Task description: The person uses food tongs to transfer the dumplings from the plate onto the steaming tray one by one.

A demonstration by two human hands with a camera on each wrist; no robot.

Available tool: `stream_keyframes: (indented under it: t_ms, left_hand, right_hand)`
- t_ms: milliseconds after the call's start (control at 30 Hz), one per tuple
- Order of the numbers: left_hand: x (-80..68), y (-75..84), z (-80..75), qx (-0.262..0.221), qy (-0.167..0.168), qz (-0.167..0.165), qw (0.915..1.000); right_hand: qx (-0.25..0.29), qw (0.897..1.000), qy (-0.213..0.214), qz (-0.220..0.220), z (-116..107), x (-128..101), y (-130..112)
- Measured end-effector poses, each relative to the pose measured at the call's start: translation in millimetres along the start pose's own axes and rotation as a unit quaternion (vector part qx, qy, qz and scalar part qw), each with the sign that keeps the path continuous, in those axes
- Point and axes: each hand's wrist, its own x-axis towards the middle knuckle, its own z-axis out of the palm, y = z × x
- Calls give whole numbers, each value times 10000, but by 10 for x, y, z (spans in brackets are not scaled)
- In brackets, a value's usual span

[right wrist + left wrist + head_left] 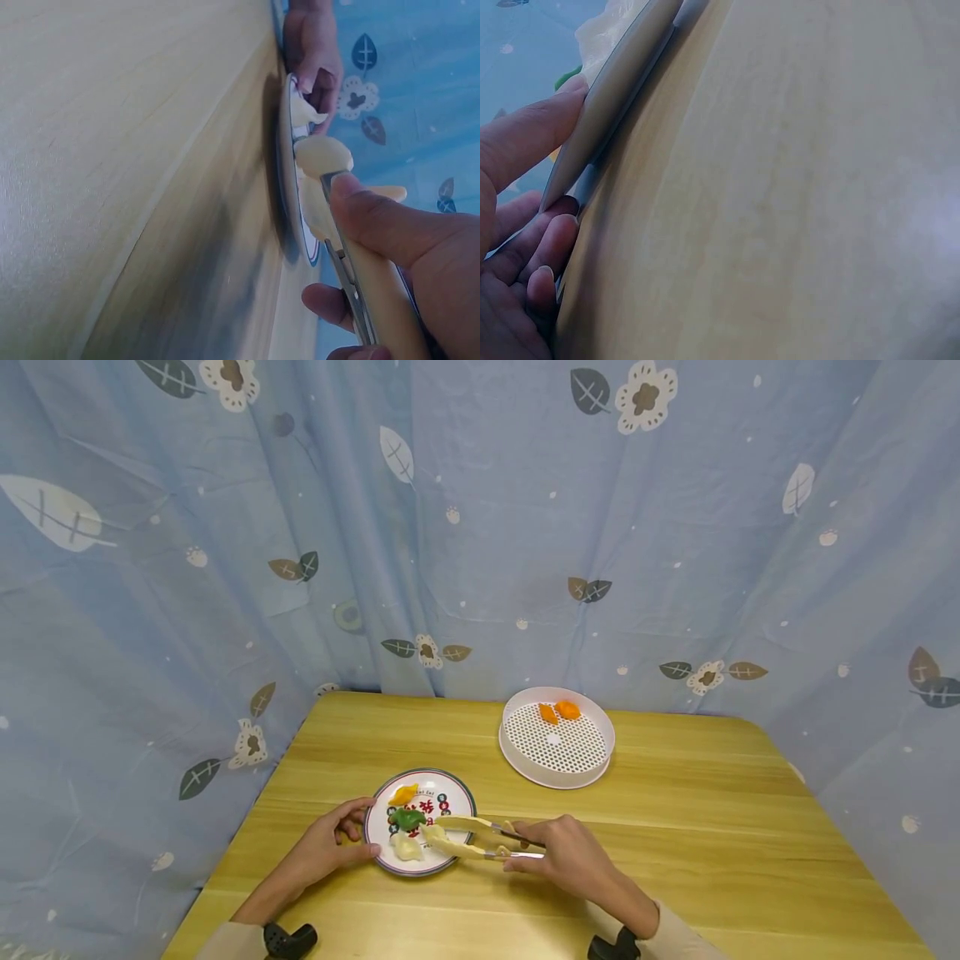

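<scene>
My left hand [327, 842] grips the near-left rim of a white plate [459, 799], thumb on the rim and fingers against its underside in the left wrist view. My right hand [573, 857] holds a pair of cream-tipped tongs [471, 852], which reach over the plate from the right. At the tong tips lies a pale dumpling [432, 833]. Beside it on the plate are another white dumpling [406, 846], a green dumpling [407, 818] and a yellow-orange dumpling [403, 794]. In the right wrist view the tongs [375, 300] hide part of the plate.
A round white steamer basket [517, 762] with a perforated base stands farther back, right of the plate. Two orange pieces [567, 710] lie inside it near the far wall. The wooden table [712, 827] meets a blue patterned curtain [510, 543] at the back and sides.
</scene>
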Motion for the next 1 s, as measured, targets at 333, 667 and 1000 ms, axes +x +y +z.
stream_keyframes:
  t_ms: [333, 667, 1000]
  left_hand:
    - [14, -12, -12, -52, -42, 39, 10000]
    - [19, -60, -11, -79, -106, 20, 9999]
    - [18, -78, -14, -172, -101, 205, 9996]
  right_hand:
    - [-40, 9999, 96, 6, -33, 9, -30]
    - [-150, 9994, 292, 134, -185, 10, -3]
    - [-172, 9981, 447, 399, -370, 35, 65]
